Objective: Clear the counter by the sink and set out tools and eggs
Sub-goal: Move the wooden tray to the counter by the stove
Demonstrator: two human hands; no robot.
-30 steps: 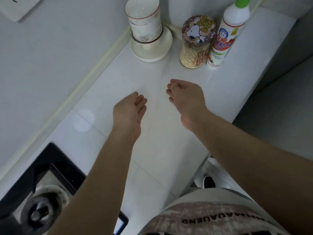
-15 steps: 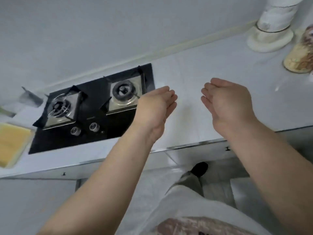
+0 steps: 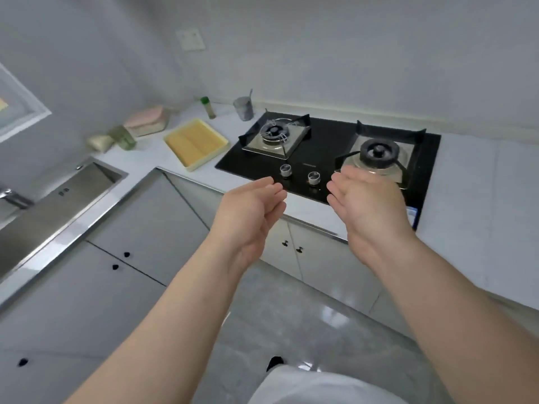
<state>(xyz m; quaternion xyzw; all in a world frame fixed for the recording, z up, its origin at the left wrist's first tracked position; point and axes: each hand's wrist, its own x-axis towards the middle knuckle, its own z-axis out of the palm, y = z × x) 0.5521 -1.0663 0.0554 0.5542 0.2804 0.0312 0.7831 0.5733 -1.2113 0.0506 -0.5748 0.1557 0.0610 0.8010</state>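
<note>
My left hand [image 3: 250,217] and my right hand [image 3: 367,211] hover side by side in the air in front of the black gas stove [image 3: 326,153], palms facing each other, fingers relaxed, holding nothing. The steel sink [image 3: 58,196] lies at the left. On the white counter [image 3: 145,156] between sink and stove sit a yellow tray [image 3: 195,142], a pink-lidded box [image 3: 147,121], a green container [image 3: 122,137], a pale bundle [image 3: 99,142], a green-capped bottle [image 3: 207,107] and a metal cup [image 3: 243,108] with a utensil in it. No eggs are visible.
White cabinet doors [image 3: 140,237] with dark knobs run below the counter. The grey tiled floor [image 3: 291,316] lies between the units. A wall socket [image 3: 191,39] hangs above the counter. More white counter [image 3: 481,205] stretches right of the stove.
The view has swung left from the counter's right end, past the stove, to take in the sink corner. Both hands stayed raised and empty, moving off the counter into the air.
</note>
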